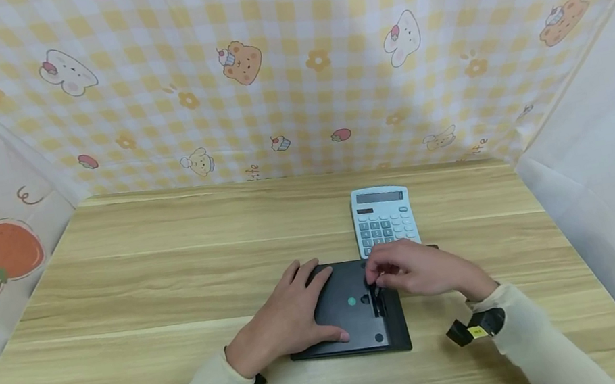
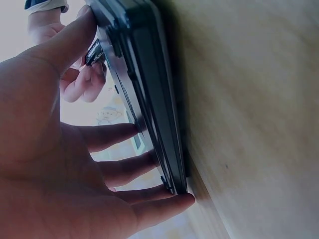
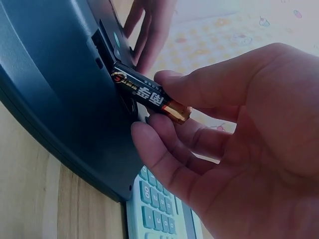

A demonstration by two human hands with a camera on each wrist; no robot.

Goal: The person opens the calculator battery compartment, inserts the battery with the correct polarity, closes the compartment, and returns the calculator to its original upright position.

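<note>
A flat black device lies underside up on the table, with a green dot and an uncovered battery slot near its right side. My left hand rests on its left part with fingers spread and thumb near the front edge. Between the thumb and fingers of my right hand is a black battery with a copper-coloured end. The battery is tilted, its far end at the slot in the right wrist view. Whether that end is seated cannot be seen.
A light blue calculator lies face up just behind the device, partly covered by my right hand. The wooden table ends at a yellow checked cloth at the back. White cloth hangs at both sides.
</note>
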